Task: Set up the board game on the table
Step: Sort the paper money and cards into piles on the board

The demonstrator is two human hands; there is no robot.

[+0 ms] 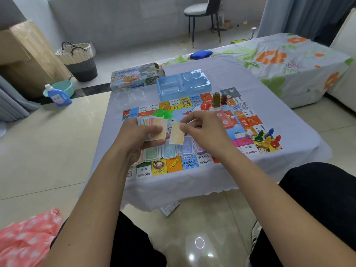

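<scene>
Pale cloth is covering the low table (pixel 279 120), and the bright game board (pixel 248 123) is lying flat on it. Over the board, the left hand (pixel 138 140) is gripping a fanned stack of play money (pixel 154 124). The right hand (pixel 200 130) is pinching one orange bill (pixel 176 134) by its top edge. These bills are looking thin, light and bendy, so the edges are probably best for holding. Shiny plastic pawns (pixel 266 138) are standing nearby.
</scene>
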